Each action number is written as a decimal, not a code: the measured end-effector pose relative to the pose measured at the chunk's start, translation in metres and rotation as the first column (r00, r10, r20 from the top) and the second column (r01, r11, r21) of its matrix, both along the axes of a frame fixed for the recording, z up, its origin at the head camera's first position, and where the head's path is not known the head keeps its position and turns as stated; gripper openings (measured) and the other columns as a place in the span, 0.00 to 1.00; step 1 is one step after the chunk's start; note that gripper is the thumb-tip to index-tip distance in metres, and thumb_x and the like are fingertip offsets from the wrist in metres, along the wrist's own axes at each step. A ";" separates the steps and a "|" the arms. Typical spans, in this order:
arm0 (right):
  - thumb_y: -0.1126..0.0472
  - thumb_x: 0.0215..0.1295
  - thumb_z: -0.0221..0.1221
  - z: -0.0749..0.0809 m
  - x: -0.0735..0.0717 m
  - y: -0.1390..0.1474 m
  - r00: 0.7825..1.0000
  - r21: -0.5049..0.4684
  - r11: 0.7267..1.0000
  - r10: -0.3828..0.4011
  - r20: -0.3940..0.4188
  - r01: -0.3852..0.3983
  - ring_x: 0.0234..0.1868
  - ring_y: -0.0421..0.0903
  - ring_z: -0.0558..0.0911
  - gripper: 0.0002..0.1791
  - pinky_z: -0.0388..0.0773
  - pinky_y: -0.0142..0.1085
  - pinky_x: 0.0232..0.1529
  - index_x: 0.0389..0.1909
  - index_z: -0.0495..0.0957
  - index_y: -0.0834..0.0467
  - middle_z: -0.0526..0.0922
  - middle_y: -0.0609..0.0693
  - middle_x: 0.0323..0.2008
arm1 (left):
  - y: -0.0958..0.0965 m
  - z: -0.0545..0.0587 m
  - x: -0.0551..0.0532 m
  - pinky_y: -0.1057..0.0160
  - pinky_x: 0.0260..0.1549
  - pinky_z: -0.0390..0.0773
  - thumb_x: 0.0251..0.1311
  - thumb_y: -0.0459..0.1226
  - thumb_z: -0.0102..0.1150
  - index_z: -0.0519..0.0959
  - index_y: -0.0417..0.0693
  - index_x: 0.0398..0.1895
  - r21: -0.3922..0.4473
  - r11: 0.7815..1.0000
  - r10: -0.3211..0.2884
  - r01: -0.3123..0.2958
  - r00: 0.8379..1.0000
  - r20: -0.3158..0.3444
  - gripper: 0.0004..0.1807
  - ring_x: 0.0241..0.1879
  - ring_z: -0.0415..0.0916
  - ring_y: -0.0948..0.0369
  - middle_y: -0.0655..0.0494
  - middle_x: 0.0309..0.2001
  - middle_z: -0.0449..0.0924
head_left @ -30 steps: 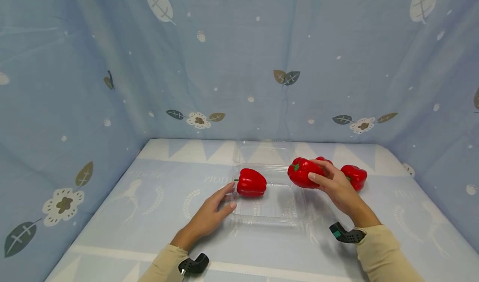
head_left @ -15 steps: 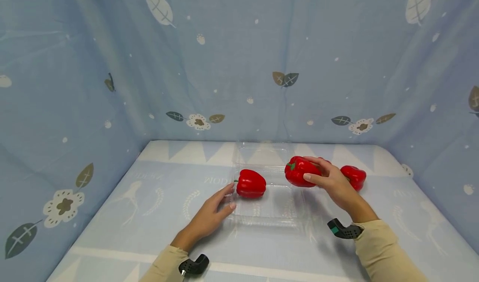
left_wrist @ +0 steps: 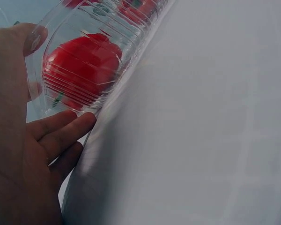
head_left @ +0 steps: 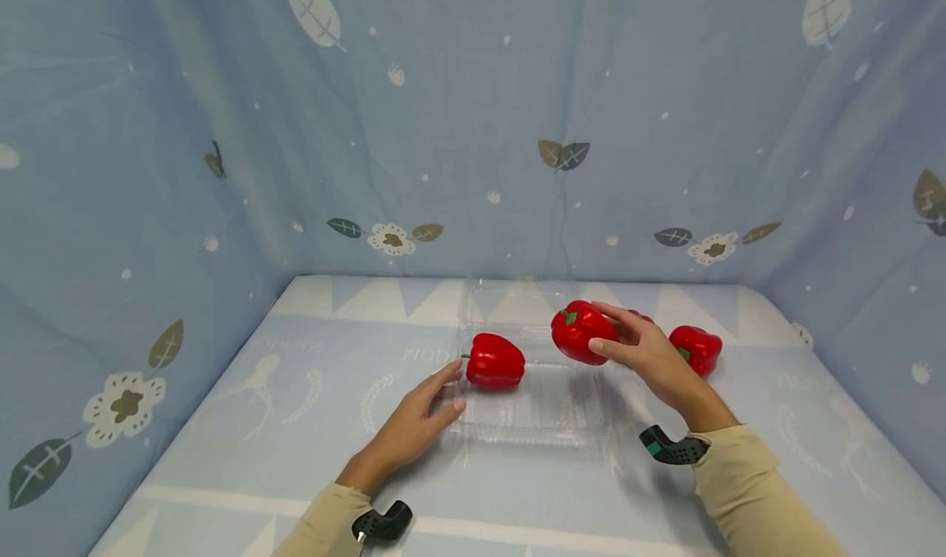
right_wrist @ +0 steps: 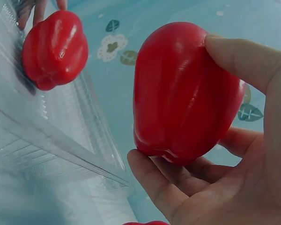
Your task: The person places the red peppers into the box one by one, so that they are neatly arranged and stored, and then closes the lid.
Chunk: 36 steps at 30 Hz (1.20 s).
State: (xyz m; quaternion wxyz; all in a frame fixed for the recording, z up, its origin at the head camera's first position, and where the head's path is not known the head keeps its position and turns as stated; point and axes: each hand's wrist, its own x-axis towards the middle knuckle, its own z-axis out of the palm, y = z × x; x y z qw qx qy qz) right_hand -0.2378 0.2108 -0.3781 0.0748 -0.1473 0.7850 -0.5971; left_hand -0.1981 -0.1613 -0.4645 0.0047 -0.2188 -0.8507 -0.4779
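Note:
A red bell pepper [head_left: 584,333] with a green stem is gripped by my right hand [head_left: 650,360], between thumb and fingers, above the right half of a clear plastic clamshell container [head_left: 547,430]. In the right wrist view, the held bell pepper [right_wrist: 185,93] shows its smooth side, with fingertips under its lower end. Another red bell pepper [head_left: 495,362] lies in the container's left half. My left hand [head_left: 414,425] rests at the container's left side with relaxed fingers; in the left wrist view, its fingertips [left_wrist: 86,121] touch the clear wall.
Behind the tray part, the container's clear lid [head_left: 521,302] lies opened back. A red bell pepper [head_left: 696,350] sits to the right of my right hand, and another [head_left: 641,315] is mostly hidden behind that hand. Patterned blue fabric [head_left: 473,130] stands around the table.
My right hand has moved left and slightly up with its bell pepper, from the container's right edge to over its right half. My left hand stays where it was.

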 end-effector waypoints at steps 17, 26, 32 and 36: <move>0.49 0.59 0.70 -0.003 -0.006 -0.012 1.000 0.144 0.989 0.019 0.010 -0.021 0.62 0.61 0.71 0.45 0.80 0.54 0.51 0.75 0.61 0.53 0.71 0.60 0.64 | -0.001 -0.002 0.001 0.46 0.65 0.67 0.70 0.49 0.58 0.61 0.56 0.77 0.005 1.000 0.003 -0.003 1.000 -0.003 0.35 0.63 0.73 0.57 0.55 0.69 0.70; 0.48 0.57 0.72 -0.003 -0.009 -0.015 1.000 0.206 0.978 0.019 -0.016 -0.016 0.62 0.61 0.71 0.46 0.81 0.53 0.49 0.75 0.62 0.51 0.71 0.60 0.64 | 0.001 -0.004 -0.001 0.43 0.65 0.66 0.70 0.49 0.58 0.61 0.58 0.77 0.007 1.000 0.009 -0.009 1.000 -0.008 0.35 0.64 0.73 0.56 0.55 0.68 0.71; 0.48 0.56 0.73 -0.005 -0.010 -0.017 0.999 0.210 0.977 0.027 -0.022 -0.022 0.63 0.62 0.71 0.47 0.82 0.53 0.49 0.74 0.63 0.51 0.72 0.60 0.64 | 0.000 -0.005 0.000 0.44 0.64 0.67 0.70 0.50 0.58 0.61 0.58 0.77 0.007 1.000 0.011 -0.011 1.000 -0.008 0.35 0.63 0.73 0.57 0.56 0.69 0.69; 0.49 0.57 0.73 -0.004 -0.010 -0.018 0.999 0.216 0.976 0.025 -0.027 -0.019 0.63 0.62 0.72 0.45 0.82 0.52 0.48 0.74 0.64 0.51 0.72 0.59 0.64 | 0.000 -0.005 0.000 0.44 0.64 0.67 0.70 0.50 0.58 0.61 0.58 0.77 0.010 1.000 0.006 -0.006 1.000 -0.006 0.35 0.63 0.73 0.57 0.56 0.70 0.69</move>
